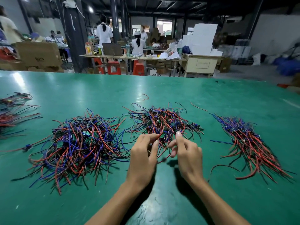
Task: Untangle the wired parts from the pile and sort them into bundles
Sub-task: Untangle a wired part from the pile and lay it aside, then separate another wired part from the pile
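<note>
Your left hand (143,152) and right hand (186,151) meet just below the centre of the green table (97,95), at the 6 o'clock edge of the middle pile (162,120) of red, black and blue wired parts. Your left fingers are curled, thumb and forefinger pinching red wires drawn from that pile. Your right thumb (179,135) points up against the pile's near fringe while the other right fingers curl inward round thin wires; the strands run between both hands and loop down toward the table beneath them.

At 9 o'clock of your hands lies the large tangled pile (78,146), touching nothing you hold. At 3 o'clock, well apart, the sorted bundle (250,143) lies with its wires roughly parallel, running from 11 toward 5 o'clock. Further bundles (13,114) lie at the table's far left edge, partly cut off. A short loose red wire (146,96) lies at 12 o'clock beyond the middle pile.

Beyond the table, people in white tops stand at a workbench (129,56) with red stools (113,67) beneath.
</note>
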A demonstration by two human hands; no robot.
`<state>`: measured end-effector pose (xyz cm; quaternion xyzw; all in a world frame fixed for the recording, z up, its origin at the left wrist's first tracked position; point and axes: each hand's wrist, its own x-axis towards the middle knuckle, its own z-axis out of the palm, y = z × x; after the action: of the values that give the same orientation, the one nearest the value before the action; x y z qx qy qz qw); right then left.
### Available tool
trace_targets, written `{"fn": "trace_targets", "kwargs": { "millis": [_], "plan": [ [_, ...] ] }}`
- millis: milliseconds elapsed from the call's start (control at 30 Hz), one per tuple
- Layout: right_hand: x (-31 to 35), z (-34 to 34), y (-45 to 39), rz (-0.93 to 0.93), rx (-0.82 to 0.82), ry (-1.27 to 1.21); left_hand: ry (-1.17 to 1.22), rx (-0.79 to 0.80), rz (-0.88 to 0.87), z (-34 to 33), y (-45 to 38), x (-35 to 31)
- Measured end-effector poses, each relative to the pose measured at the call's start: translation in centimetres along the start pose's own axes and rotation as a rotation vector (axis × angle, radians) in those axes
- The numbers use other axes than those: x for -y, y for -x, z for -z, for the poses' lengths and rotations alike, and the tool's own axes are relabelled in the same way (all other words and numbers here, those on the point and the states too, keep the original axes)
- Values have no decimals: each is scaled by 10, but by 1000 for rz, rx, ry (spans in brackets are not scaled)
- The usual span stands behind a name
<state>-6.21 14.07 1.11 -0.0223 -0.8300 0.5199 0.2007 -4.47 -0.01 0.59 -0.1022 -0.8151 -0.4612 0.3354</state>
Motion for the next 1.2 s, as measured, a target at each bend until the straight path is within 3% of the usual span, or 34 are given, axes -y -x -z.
{"fn": "trace_targets", "kwargs": {
  "millis": [133, 267, 433, 533, 633, 700, 800, 900, 967, 1100, 1200],
  "plan": [
    [1, 7, -12, -252, 216, -601, 22, 76, -54, 3, 1, -1],
    [1, 10, -13, -260, 221, -708, 20, 64, -37, 4, 1, 2],
    [1, 11, -12, -306, 111, -766, 4, 47, -19, 2, 0, 2],
    [1, 11, -12, -280, 99, -780, -96, 6, -107, 8, -1, -3],
    [1, 12, -10, -194, 151, -708, -238, -231, -253, 27, -14, -3],
    [-2, 12, -9, -153, 175, -656, -357, -446, -245, 47, -28, 4],
    [-9, 8, -10, -17, 135, -359, -667, -657, 20, 82, -38, 27],
    [-12, 4, -7, 117, 179, 176, -633, -624, 434, 102, -35, 51],
    [-10, -1, -1, 172, 230, 438, -612, -608, 529, 104, -33, 55],
    [-2, -3, 5, 166, 236, 444, -733, -630, 339, 90, -37, 40],
    [0, 1, 7, 120, 197, 372, -671, -617, -7, 75, -36, 25]
  ]
}}
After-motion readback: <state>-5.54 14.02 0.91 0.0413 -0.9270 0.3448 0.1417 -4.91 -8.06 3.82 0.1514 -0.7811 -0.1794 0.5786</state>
